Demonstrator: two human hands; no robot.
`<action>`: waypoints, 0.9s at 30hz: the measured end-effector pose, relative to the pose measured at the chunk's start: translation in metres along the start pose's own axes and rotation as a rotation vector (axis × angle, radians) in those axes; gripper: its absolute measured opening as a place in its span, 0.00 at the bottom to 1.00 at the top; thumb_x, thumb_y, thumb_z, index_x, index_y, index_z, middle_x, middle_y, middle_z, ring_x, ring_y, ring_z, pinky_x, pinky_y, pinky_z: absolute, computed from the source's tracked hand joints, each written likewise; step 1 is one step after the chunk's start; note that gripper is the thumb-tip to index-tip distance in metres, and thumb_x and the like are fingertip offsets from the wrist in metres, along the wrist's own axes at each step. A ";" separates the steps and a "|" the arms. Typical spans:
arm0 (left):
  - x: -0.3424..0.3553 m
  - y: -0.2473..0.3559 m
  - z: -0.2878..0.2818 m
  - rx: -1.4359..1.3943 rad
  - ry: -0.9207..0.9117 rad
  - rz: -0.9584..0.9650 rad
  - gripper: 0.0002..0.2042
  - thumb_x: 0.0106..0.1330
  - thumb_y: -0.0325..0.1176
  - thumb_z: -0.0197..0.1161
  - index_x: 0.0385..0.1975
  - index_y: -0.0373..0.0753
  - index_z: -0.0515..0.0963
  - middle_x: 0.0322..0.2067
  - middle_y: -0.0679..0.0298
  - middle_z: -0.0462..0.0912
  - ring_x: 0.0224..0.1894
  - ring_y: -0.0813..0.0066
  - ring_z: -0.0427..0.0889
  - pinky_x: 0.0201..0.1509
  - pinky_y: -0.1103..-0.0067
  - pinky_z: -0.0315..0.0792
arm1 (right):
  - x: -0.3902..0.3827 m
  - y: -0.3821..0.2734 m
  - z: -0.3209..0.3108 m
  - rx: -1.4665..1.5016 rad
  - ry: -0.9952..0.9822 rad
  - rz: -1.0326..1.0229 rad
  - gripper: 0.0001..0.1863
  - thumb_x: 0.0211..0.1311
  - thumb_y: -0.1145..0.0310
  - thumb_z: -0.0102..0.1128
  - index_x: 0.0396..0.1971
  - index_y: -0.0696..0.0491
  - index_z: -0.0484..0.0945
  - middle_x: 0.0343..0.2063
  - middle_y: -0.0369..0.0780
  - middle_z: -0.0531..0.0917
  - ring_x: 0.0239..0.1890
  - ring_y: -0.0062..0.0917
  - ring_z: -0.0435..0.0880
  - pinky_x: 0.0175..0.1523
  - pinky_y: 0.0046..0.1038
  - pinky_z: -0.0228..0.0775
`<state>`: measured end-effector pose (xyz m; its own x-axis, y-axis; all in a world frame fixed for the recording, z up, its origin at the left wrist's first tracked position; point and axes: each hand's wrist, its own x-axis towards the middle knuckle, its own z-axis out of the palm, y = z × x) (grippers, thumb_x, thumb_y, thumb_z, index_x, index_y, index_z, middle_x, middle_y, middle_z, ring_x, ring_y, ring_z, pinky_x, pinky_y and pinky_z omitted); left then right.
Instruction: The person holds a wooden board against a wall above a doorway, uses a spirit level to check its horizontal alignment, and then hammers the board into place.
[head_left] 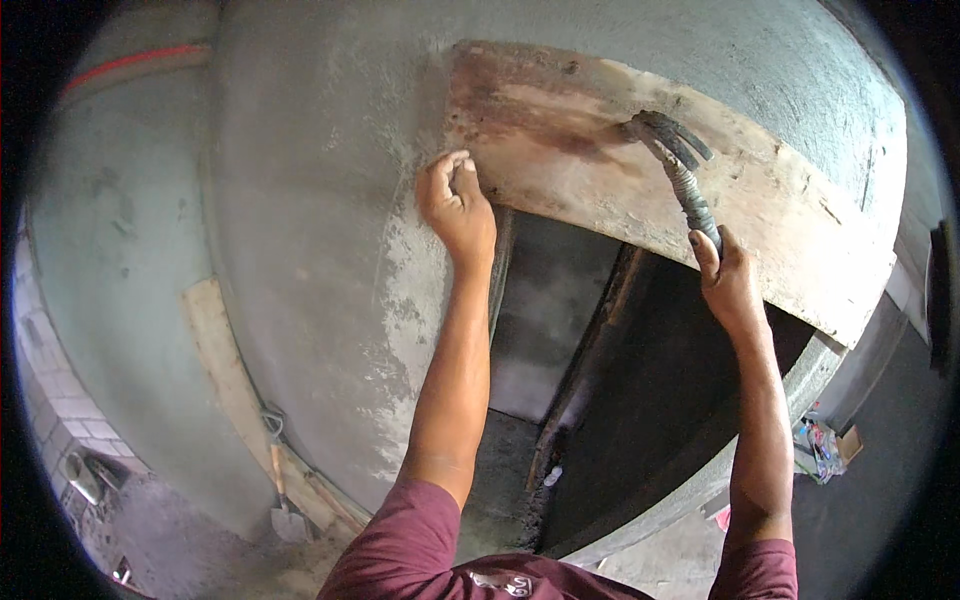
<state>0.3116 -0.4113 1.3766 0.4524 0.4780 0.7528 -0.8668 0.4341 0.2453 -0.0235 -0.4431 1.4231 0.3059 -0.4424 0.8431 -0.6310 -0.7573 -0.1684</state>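
Grey plastered wall (300, 200) backs the scene: fingertips pressed together, anything pinched unclear, the left hand (458, 212) sits by the left end of a wooden board (610, 185) already topping an opening (650, 350); the right hand (731, 280) grips a claw hammer (688, 192), hammering apparently unfinished.

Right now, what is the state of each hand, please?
Left hand: closed near the board; whether it holds something small cannot be told.
Right hand: closed, holding the hammer.
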 end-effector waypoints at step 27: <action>0.007 -0.010 0.047 -0.023 0.223 -0.122 0.04 0.66 0.27 0.63 0.38 0.35 0.80 0.41 0.61 0.84 0.49 0.62 0.76 0.56 0.68 0.70 | 0.011 0.027 0.009 0.041 0.055 -0.149 0.24 0.73 0.50 0.53 0.35 0.61 0.76 0.16 0.51 0.73 0.18 0.37 0.73 0.29 0.38 0.67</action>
<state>0.3138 -0.4482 1.4080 0.5907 0.5764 0.5647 -0.7991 0.5151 0.3101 -0.0309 -0.4723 1.4233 0.3542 -0.2976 0.8866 -0.5516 -0.8321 -0.0589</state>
